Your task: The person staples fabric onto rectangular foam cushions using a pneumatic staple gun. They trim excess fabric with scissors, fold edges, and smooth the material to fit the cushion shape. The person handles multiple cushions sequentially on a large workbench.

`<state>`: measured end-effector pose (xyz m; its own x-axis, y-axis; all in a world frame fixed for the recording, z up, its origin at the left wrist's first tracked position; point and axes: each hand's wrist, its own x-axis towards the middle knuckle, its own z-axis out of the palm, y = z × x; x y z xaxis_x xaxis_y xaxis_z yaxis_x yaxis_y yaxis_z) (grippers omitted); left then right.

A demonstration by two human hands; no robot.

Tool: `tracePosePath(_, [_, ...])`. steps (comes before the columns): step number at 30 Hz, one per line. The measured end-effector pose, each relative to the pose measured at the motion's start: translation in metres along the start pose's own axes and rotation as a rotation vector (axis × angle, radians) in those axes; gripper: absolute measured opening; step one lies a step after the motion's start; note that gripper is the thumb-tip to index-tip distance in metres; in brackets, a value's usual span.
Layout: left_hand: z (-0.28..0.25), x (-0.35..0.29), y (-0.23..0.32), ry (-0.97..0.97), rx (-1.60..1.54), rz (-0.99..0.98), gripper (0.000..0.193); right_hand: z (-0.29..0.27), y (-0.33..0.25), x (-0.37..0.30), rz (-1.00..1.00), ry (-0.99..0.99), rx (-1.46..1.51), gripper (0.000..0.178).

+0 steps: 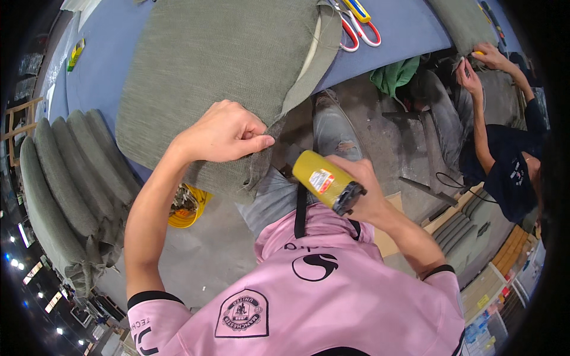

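Note:
A large cushion (208,77) covered in grey-green woven fabric lies across the blue table, its near corner hanging over the edge. My left hand (228,133) rests on that corner with fingers curled and the thumb pressed on the fabric edge (261,169), pinching it. In my right hand (362,184) is a yellow staple gun (323,178) with a black end cap; its nose points toward the cushion corner, and I cannot tell whether it touches. At the cushion's right side the cover lies loose, showing a pale edge (312,50).
On the blue table (398,35) lie red-and-white-handled scissors (359,32) and a yellow cutter (357,9). Several covered cushions (71,178) stand at the left, near a yellow bucket (193,207). A green cloth (396,76) hangs at the table edge. A co-worker (504,148) works at the right.

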<state>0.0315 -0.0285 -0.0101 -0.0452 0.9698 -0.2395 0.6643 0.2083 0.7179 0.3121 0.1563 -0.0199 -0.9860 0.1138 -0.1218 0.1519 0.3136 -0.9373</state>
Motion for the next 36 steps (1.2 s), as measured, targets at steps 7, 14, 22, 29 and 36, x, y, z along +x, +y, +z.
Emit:
tracePosePath(7, [-0.001, 0.001, -0.003, 0.010, -0.027, 0.035, 0.047, 0.011, 0.005, 0.014, 0.011, -0.004, 0.027, 0.048])
tracePosePath(14, [0.004, 0.000, -0.001, 0.030, -0.053, 0.044, 0.048, 0.010, -0.009, 0.022, 0.048, -0.039, 0.005, 0.046])
tracePosePath(22, [0.020, -0.008, 0.008, 0.160, 0.132, 0.031, 0.043, 0.023, 0.015, 0.013, 0.006, -0.003, -0.116, 0.044])
tracePosePath(29, [0.024, -0.116, 0.040, 0.148, 0.296, -0.145, 0.037, -0.088, -0.017, 0.023, -0.161, 0.300, -0.359, 0.047])
tracePosePath(36, [0.020, -0.083, 0.056, 0.501, 0.236, -0.169, 0.022, -0.241, 0.060, 0.154, 0.059, 0.595, -1.079, 0.056])
